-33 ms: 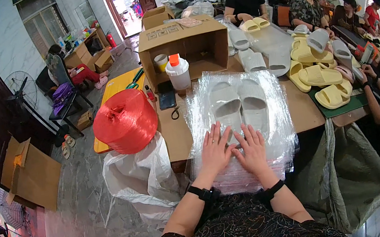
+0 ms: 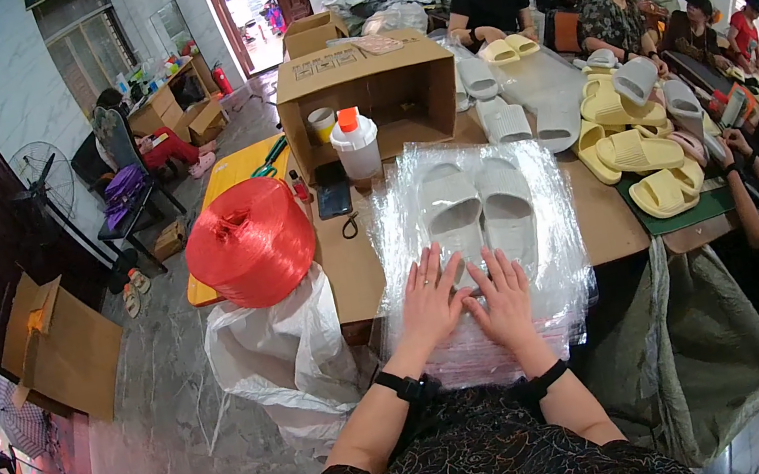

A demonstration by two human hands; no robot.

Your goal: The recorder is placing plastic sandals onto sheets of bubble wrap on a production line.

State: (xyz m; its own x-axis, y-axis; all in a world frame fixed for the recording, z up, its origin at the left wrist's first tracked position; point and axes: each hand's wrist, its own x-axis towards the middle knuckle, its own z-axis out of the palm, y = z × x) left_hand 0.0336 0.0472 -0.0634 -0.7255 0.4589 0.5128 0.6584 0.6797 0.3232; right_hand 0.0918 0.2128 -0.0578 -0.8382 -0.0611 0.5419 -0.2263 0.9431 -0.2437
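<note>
A pair of light grey slide sandals [image 2: 507, 204] lies side by side in or under clear plastic, on a stack of clear plastic bags [image 2: 395, 209] at the table's near edge. Their toe straps point away from me. My left hand [image 2: 432, 297] rests flat over the near end of the left sandal, fingers stretched out. Beside it, my right hand [image 2: 502, 299] lies flat on the plastic by the right sandal, fingers slightly spread. The two thumbs nearly meet. Neither hand grips anything. The hands partly hide the sandals' heel ends.
Left of the bags sit a red twine roll [image 2: 249, 245], a phone [image 2: 332, 191] and green-handled scissors [image 2: 269, 158]. An open cardboard box [image 2: 362, 78] and a white bottle [image 2: 357, 147] stand behind. Yellow slides [image 2: 641, 150] pile up at right, near co-workers. Sacks hang at both sides.
</note>
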